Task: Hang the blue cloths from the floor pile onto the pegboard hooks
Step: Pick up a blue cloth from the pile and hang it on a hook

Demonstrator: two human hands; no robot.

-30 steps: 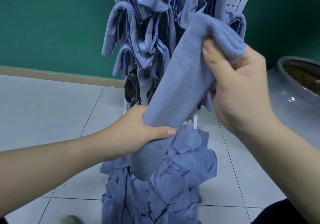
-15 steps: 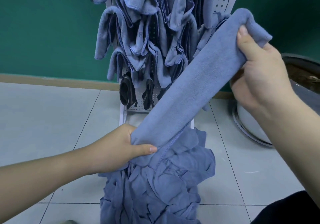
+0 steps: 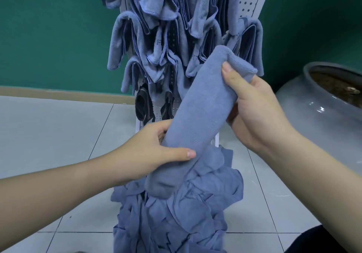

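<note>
A person holds a folded blue microfibre cloth stretched on a slant between both hands, in front of a white pegboard rack already thick with hung blue cloths. The left hand grips the cloth's lower end at about 7 o'clock, thumb laid across the front and fingers curled behind; the right hand pinches the upper end at about 1 o'clock, thumb pressed on the fold and the fingers wrapped behind it. Below, at 6 o'clock, the floor pile of crumpled blue cloths lies on the pale tiled floor, with the held cloth's tail hanging just above it or touching it; which cannot be told. A glazed grey pot stands at 3 o'clock, apart from the rack. The cloth looks light, soft and limp, sagging wherever unsupported, with a plush nap that should not slip; it seems best held near both ends or at the fold so that it drapes evenly over a hook. No free hook can be made out among the hanging cloths.
</note>
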